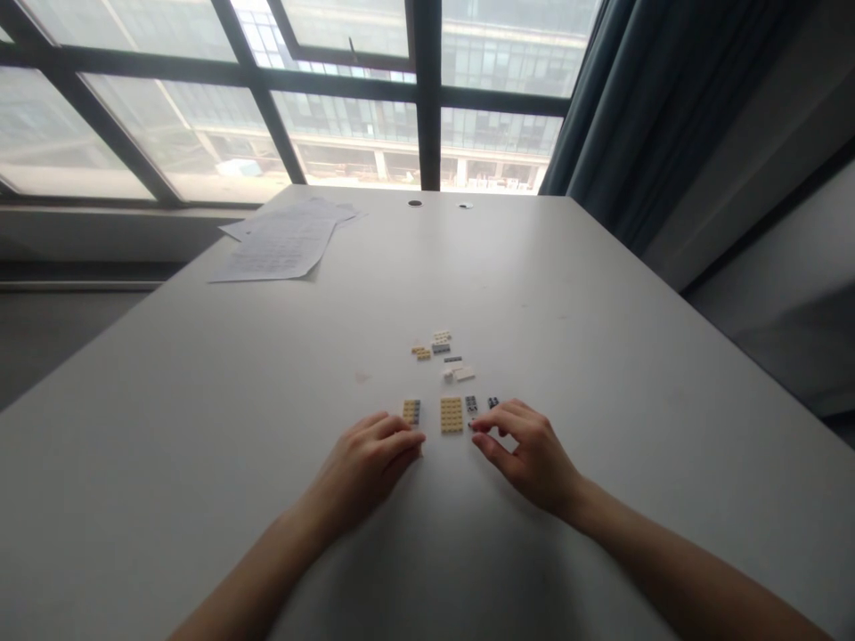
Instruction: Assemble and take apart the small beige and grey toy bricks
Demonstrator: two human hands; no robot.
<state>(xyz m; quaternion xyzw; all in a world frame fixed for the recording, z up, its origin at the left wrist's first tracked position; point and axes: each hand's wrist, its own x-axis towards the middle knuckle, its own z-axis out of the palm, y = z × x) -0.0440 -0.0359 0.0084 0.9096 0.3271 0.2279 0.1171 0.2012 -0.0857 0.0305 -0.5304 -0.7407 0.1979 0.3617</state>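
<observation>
Tan rectangular studded plastic plate (451, 416) is lying lengthwise toward the window (494, 138). Right of it, right hand (531, 450) is reaching, grip slightly parted; left of it, left hand (374, 454) is resting, grip contents unclear.

Papers (280, 240) lie far left on table (601, 401); bricks (451, 416) nearer, right of papers. Window (354, 133) behind table, curtain (607, 125) right.

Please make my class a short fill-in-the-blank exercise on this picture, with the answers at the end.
1. The large tan plate lies ____ the left hand and the right hand.
2. The papers lie toward the table's far ____ corner.
3. The curtain hangs to the ____ of the window.
Answers: between; left; right.
</observation>
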